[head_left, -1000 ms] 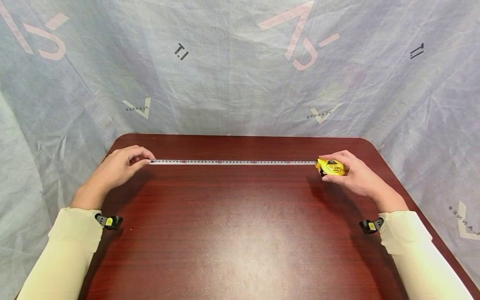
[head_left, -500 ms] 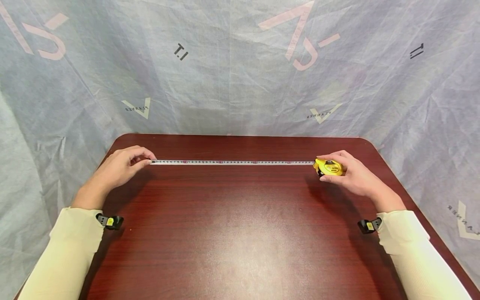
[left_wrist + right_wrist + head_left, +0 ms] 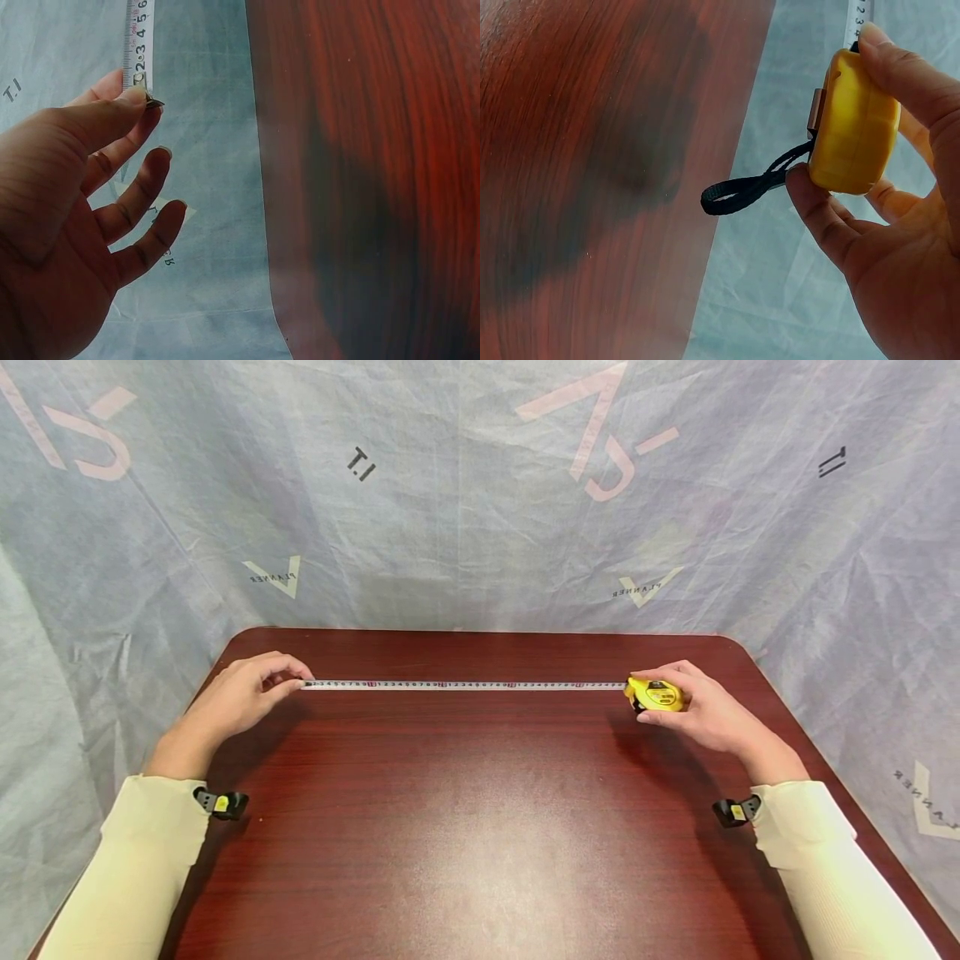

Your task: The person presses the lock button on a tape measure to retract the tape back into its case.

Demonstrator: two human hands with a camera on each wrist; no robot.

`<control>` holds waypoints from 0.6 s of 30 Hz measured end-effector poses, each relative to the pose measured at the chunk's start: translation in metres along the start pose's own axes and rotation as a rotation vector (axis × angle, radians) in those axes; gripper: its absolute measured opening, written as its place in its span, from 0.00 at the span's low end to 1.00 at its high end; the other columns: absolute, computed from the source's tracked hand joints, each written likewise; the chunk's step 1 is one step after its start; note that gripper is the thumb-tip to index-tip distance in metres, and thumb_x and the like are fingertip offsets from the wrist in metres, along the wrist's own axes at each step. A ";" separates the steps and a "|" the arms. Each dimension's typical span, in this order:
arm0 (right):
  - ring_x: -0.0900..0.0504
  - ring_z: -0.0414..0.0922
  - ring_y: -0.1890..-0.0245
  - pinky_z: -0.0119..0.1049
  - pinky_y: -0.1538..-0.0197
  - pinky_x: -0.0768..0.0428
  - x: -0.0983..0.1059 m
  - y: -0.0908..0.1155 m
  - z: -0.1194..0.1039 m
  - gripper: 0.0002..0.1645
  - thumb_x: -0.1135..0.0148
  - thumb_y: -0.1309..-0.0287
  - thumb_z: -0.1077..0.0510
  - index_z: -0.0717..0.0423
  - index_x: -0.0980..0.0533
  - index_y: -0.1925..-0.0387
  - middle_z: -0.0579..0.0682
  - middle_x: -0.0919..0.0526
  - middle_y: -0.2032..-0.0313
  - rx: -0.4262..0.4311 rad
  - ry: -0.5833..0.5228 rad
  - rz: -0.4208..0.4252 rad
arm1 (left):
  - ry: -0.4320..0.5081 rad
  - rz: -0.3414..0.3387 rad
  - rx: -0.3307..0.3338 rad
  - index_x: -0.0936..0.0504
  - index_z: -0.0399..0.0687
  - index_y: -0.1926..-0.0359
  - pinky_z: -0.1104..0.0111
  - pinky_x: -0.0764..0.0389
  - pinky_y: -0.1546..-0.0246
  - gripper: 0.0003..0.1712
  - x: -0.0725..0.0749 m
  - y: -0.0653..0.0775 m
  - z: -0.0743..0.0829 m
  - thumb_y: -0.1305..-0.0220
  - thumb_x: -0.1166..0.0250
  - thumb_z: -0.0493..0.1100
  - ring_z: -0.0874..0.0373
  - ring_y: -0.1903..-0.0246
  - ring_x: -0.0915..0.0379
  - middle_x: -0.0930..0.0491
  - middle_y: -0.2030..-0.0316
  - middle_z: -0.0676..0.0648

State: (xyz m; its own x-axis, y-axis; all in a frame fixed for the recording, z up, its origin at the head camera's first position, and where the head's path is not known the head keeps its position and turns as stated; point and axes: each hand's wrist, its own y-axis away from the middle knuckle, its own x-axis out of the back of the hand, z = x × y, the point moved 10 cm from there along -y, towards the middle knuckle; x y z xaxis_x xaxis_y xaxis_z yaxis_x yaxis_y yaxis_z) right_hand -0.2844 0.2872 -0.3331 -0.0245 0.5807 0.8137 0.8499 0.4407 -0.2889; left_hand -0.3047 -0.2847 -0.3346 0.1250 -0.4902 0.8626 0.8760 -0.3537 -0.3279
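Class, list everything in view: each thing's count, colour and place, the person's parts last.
Tape measure case: one, yellow and black, right of centre, head view
Tape blade: one, white, stretched left from the case
Cord loop: one, black, at the case
Table: one, reddish-brown, below the blade
Sheeting: count unclear, grey, behind and beside the table
Wrist cameras: two, black, one per arm
Sleeves: two, cream, on both forearms
Left hand: one, bare, pinching the blade's end
Right hand: one, bare, gripping the case

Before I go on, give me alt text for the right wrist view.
A right hand grips a yellow tape measure; its white blade extends past the picture's top edge. A black strap loops out toward the picture's left, with a reddish-brown tabletop and gray-blue fabric behind.
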 end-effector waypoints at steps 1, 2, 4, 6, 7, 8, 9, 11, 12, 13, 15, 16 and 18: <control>0.28 0.40 0.53 0.22 0.56 0.28 0.000 0.000 0.000 0.36 0.18 0.48 0.60 0.50 0.21 0.36 0.54 0.25 0.48 -0.002 -0.001 -0.001 | -0.001 -0.002 0.004 0.14 0.61 0.57 0.68 0.30 0.64 0.10 0.000 0.000 0.000 0.33 0.28 0.39 0.61 0.66 0.27 0.18 0.65 0.58; 0.28 0.41 0.53 0.22 0.56 0.28 -0.001 0.000 0.000 0.36 0.18 0.48 0.60 0.50 0.21 0.36 0.54 0.25 0.48 -0.002 0.000 -0.001 | -0.004 -0.003 0.003 0.14 0.61 0.56 0.68 0.30 0.64 0.10 -0.001 0.000 0.000 0.33 0.28 0.39 0.61 0.66 0.27 0.18 0.65 0.58; 0.28 0.41 0.53 0.23 0.55 0.29 -0.001 -0.001 -0.001 0.36 0.18 0.48 0.60 0.50 0.21 0.36 0.55 0.25 0.48 -0.001 0.002 -0.002 | -0.004 -0.003 0.006 0.14 0.61 0.56 0.68 0.30 0.64 0.10 -0.001 0.000 0.000 0.33 0.28 0.39 0.61 0.66 0.27 0.18 0.64 0.58; 0.28 0.41 0.52 0.23 0.55 0.29 -0.001 -0.001 -0.002 0.36 0.18 0.48 0.60 0.51 0.21 0.36 0.55 0.25 0.48 0.002 0.006 -0.003 | 0.000 0.000 0.006 0.14 0.60 0.57 0.68 0.30 0.64 0.10 -0.001 -0.001 0.000 0.33 0.28 0.39 0.61 0.66 0.27 0.18 0.64 0.58; 0.28 0.41 0.52 0.23 0.55 0.29 -0.002 -0.001 -0.003 0.36 0.18 0.48 0.59 0.50 0.21 0.36 0.55 0.25 0.48 0.003 0.007 -0.004 | 0.002 0.002 0.002 0.14 0.60 0.57 0.69 0.30 0.64 0.10 -0.001 -0.001 0.001 0.34 0.27 0.39 0.61 0.66 0.27 0.18 0.65 0.58; 0.28 0.42 0.52 0.24 0.55 0.29 -0.002 -0.002 -0.003 0.36 0.18 0.48 0.59 0.50 0.21 0.36 0.55 0.24 0.48 0.004 0.008 -0.004 | 0.004 0.004 0.000 0.14 0.60 0.57 0.69 0.30 0.64 0.10 -0.002 -0.001 0.002 0.34 0.27 0.38 0.61 0.67 0.27 0.18 0.65 0.58; 0.28 0.42 0.52 0.24 0.54 0.29 -0.002 -0.002 -0.004 0.36 0.18 0.48 0.59 0.50 0.21 0.37 0.55 0.24 0.48 0.005 0.008 -0.006 | 0.007 0.006 0.002 0.14 0.61 0.58 0.69 0.30 0.65 0.10 -0.002 -0.002 0.002 0.34 0.27 0.38 0.61 0.67 0.27 0.18 0.65 0.58; 0.28 0.42 0.52 0.25 0.54 0.29 -0.004 -0.003 -0.004 0.36 0.18 0.48 0.58 0.50 0.21 0.37 0.54 0.24 0.48 0.000 0.004 -0.008 | 0.009 0.010 0.003 0.14 0.61 0.58 0.69 0.31 0.65 0.10 -0.002 -0.002 0.002 0.35 0.27 0.38 0.61 0.67 0.27 0.18 0.65 0.59; 0.28 0.43 0.52 0.25 0.55 0.29 -0.004 -0.003 -0.004 0.36 0.18 0.48 0.58 0.50 0.21 0.37 0.54 0.24 0.48 -0.002 0.003 -0.010 | 0.011 0.012 0.007 0.14 0.62 0.58 0.69 0.31 0.65 0.11 -0.003 -0.002 0.002 0.35 0.26 0.38 0.61 0.67 0.27 0.18 0.65 0.59; 0.28 0.43 0.52 0.25 0.55 0.29 -0.005 -0.004 -0.004 0.36 0.18 0.48 0.58 0.50 0.21 0.37 0.54 0.24 0.48 -0.003 0.002 -0.012 | 0.010 0.013 0.006 0.14 0.62 0.58 0.69 0.31 0.65 0.11 -0.003 -0.003 0.002 0.35 0.26 0.38 0.60 0.67 0.27 0.18 0.65 0.59; 0.28 0.43 0.52 0.25 0.55 0.29 -0.006 -0.004 -0.003 0.36 0.19 0.47 0.58 0.50 0.21 0.36 0.53 0.25 0.48 -0.008 0.000 -0.017 | 0.002 0.013 -0.004 0.14 0.61 0.58 0.68 0.30 0.65 0.10 -0.003 -0.003 0.003 0.34 0.27 0.39 0.61 0.67 0.27 0.18 0.64 0.58; 0.28 0.43 0.51 0.25 0.55 0.29 -0.007 -0.004 -0.003 0.35 0.19 0.47 0.58 0.49 0.21 0.36 0.53 0.25 0.48 -0.010 -0.001 -0.019 | -0.002 0.013 -0.011 0.14 0.61 0.58 0.68 0.30 0.65 0.10 -0.004 -0.003 0.004 0.34 0.27 0.38 0.60 0.67 0.27 0.18 0.64 0.58; 0.28 0.43 0.51 0.25 0.54 0.29 -0.008 -0.005 -0.003 0.35 0.19 0.46 0.57 0.49 0.21 0.36 0.53 0.25 0.47 -0.008 0.002 -0.024 | -0.001 0.015 -0.010 0.14 0.61 0.58 0.68 0.30 0.65 0.10 -0.004 -0.004 0.003 0.34 0.27 0.38 0.61 0.67 0.27 0.18 0.65 0.58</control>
State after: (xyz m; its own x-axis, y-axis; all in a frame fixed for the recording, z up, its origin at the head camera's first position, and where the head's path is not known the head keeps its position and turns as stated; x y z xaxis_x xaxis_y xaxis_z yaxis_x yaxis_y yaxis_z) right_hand -0.2872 0.2782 -0.3371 -0.0444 0.5688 0.8213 0.8532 0.4493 -0.2650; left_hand -0.3071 -0.2788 -0.3360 0.1389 -0.4951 0.8577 0.8693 -0.3539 -0.3450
